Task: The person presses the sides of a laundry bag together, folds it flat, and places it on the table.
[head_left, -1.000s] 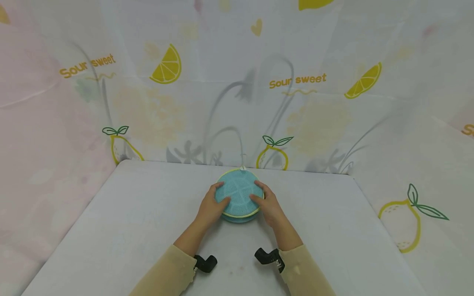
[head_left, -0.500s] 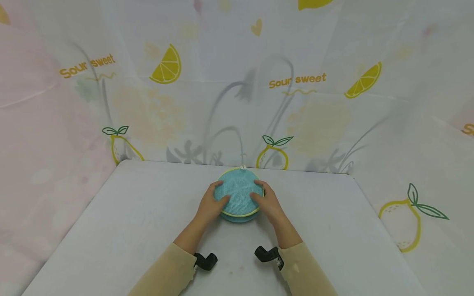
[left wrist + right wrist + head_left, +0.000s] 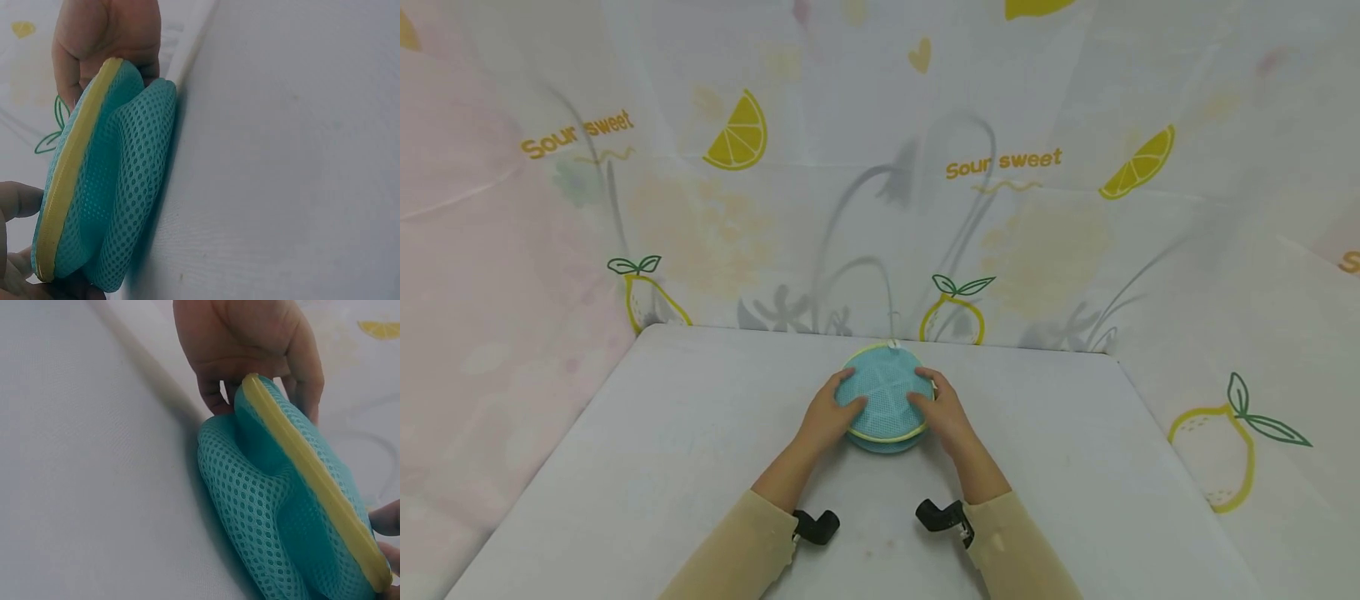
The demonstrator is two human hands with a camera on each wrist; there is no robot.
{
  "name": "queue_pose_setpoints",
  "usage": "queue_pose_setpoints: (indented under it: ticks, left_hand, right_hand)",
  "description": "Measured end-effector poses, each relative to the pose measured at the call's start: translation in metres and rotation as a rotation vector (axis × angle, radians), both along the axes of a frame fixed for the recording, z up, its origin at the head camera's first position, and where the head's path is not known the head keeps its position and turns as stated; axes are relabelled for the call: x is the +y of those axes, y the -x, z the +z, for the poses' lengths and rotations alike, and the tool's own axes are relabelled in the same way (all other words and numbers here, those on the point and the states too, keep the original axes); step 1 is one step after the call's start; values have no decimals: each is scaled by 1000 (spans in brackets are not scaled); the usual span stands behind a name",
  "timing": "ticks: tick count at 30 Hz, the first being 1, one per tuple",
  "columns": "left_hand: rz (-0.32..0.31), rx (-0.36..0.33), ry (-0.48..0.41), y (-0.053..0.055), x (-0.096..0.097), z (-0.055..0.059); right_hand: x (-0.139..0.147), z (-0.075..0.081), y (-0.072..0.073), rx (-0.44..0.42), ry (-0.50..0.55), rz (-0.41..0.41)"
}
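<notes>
A round turquoise mesh laundry bag with a yellow zipper edge sits on the white table, near its far edge. My left hand grips its left side, the thumb lying over the top panel. On the opposite side my right hand holds it the same way. Seen in the left wrist view, the bag's mesh side wall sags inward beneath the yellow zipper. The right wrist view shows the same folded wall resting low on the table. Fingertips under the far rim are partly hidden.
The white tabletop spreads around the bag on all sides. Behind it hangs a pale cloth backdrop printed with lemons and lettering. Black wrist mounts stick out from both beige sleeves.
Very little differs. The bag's top panel has shifted slightly toward me, and both hands keep the same hold on its sides.
</notes>
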State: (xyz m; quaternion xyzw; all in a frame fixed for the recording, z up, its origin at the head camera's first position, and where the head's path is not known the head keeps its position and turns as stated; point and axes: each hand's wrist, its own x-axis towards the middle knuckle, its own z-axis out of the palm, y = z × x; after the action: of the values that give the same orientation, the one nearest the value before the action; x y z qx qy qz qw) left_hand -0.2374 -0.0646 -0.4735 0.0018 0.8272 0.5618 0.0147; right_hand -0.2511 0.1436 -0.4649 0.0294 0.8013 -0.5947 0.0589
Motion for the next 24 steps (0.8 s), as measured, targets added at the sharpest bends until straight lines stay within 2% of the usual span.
queue_pose_setpoints:
  ticks: [4, 9, 12, 16, 18, 21, 24]
  left_hand:
    - [-20, -6, 7, 1, -1, -2]
    - [-38, 28, 51, 1, -1, -2]
    - [-41, 64, 89, 1, -1, -1]
    - [-52, 118, 166, 1, 1, 0]
    - [-60, 145, 220, 0, 2, 1]
    - [-73, 164, 297, 0, 4, 1]
    - [-83, 169, 358, 0, 4, 2]
  right_hand:
    - [1, -1, 0, 0, -13, 7]
    - [2, 0, -1, 19, -55, 6]
    - [2, 1, -2, 102, -176, 10]
    - [1, 4, -3, 276, -419, 32]
    - [1, 6, -4, 348, -502, 47]
    - [0, 9, -8, 413, -578, 77]
    - [0, 12, -11, 438, -631, 130]
